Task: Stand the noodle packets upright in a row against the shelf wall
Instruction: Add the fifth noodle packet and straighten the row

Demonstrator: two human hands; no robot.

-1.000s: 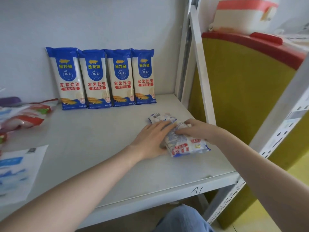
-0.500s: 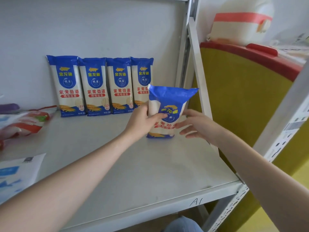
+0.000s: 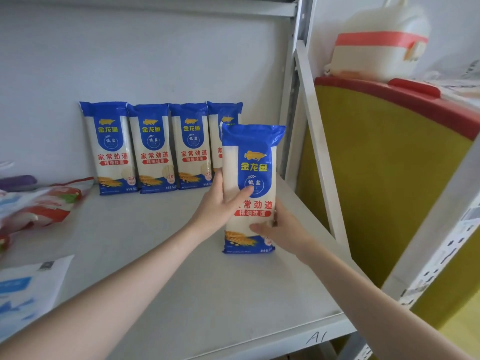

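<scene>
Several blue-and-white noodle packets (image 3: 153, 148) stand upright in a row against the white back wall (image 3: 155, 53) of the shelf. Another noodle packet (image 3: 250, 162) stands upright in front of the row's right end, partly hiding the last one. My left hand (image 3: 220, 206) grips its left edge with the thumb across the front. My right hand (image 3: 280, 229) holds its lower right side. The packet's bottom edge is at the shelf surface (image 3: 181, 281); I cannot tell whether it touches.
Red-and-white bags (image 3: 41, 206) lie at the left, a purple item (image 3: 18, 181) behind them. A blue-and-white flat bag (image 3: 23, 289) lies at the front left. The shelf's metal upright (image 3: 293, 87) is right of the row. A yellow-and-red board (image 3: 389, 165) stands beyond.
A second ago the packet lay flat under both hands. It has been raised upright, and my right hand has closed onto its lower right side.
</scene>
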